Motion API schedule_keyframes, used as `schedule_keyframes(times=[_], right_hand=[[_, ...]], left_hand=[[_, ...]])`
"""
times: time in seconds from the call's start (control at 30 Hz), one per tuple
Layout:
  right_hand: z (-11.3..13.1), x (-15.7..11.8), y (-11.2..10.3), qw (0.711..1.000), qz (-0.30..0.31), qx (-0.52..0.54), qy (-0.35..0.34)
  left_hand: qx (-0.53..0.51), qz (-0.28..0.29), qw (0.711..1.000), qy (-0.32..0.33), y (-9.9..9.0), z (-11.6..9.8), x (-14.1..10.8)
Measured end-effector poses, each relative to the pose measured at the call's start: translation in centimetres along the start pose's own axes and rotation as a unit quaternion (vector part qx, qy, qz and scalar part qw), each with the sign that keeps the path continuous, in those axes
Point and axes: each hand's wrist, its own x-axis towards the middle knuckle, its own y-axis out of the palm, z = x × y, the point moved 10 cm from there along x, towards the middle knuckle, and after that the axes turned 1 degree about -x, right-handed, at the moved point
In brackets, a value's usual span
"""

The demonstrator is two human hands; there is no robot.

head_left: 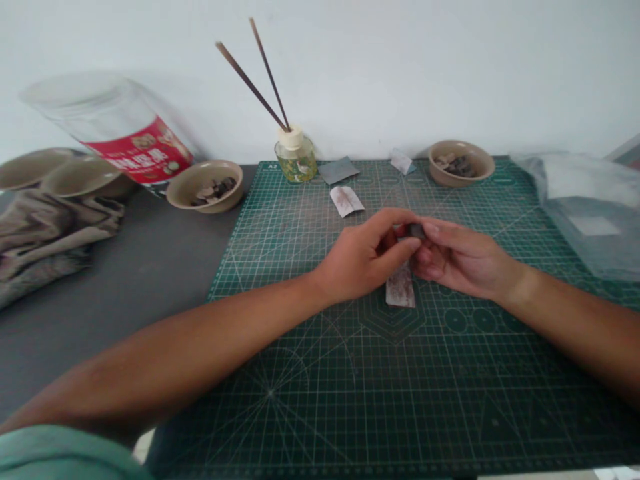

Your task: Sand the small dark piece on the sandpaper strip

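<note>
Small dark chip (415,231), wood or stone, we cannot tell which, is up off the mat between our two hands, mostly hidden by fingers. Our left hand (363,257) is narrow, its fingertips closed on the chip from the left. Our right hand (463,257) is narrow too, with its fingers curled in around the chip from the right. We hold the chip between both hands, above the middle of a green cutting mat (300,373).

A strip of worn abrasive paper (400,290) lies on the mat right below the hands, its far end hidden behind them. A second worn strip (347,201) lies further out, near a grey abrasive sheet (339,170) and a small white scrap (401,161).

A ceramic bowl of dark pieces (204,187) sits on the grey table (125,267) just off the mat's far left corner, and a matching bowl (461,163) sits at the mat's far edge. A clear plastic bag (580,213) overlaps the mat's right side. Open mat spreads across the whole near half, in front of both forearms, and to the left of the hands. The far strip and bowls stand well apart from the hands.
</note>
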Motion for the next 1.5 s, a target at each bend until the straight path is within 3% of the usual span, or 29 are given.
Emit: schedule_keyframes(times=[0.27,0.7,1.5], right_hand=[[0.10,-0.03,-0.09,1.000,-0.010,0.005,-0.006],[0.21,0.23,-0.04,1.000,-0.023,-0.006,-0.019],[0.67,0.39,-0.26,0.997,-0.028,-0.044,-0.049]], left_hand=[[-0.010,0.010,1.000,-0.010,0.26,0.07,-0.02],[0.034,-0.021,0.999,-0.014,-0.49,-0.05,0.06],[-0.005,0.022,1.000,-0.012,0.33,0.16,-0.04]])
